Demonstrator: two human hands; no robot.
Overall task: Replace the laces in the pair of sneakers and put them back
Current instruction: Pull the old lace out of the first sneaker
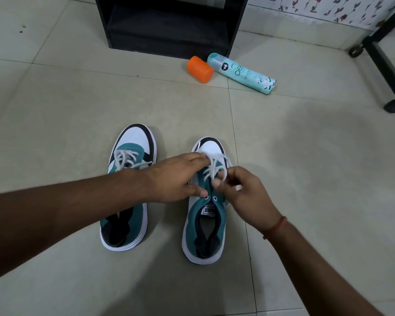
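Two teal, white and black sneakers stand side by side on the tiled floor, toes pointing away from me. The left sneaker [128, 190] has white laces bunched near its toe, and my left forearm crosses over its middle. Over the right sneaker [205, 226], my left hand [178, 179] rests on the shoe's left side with fingers at the white lace [214, 167]. My right hand [244, 190] pinches the same lace above the eyelets. The two lowest eyelets near the tongue show bare.
An orange cap [200, 69] and a light-teal spray can [242, 73] lie on the floor beyond the shoes. A black open shelf unit [169, 26] stands at the back. A black wheeled frame [383, 58] runs along the right.
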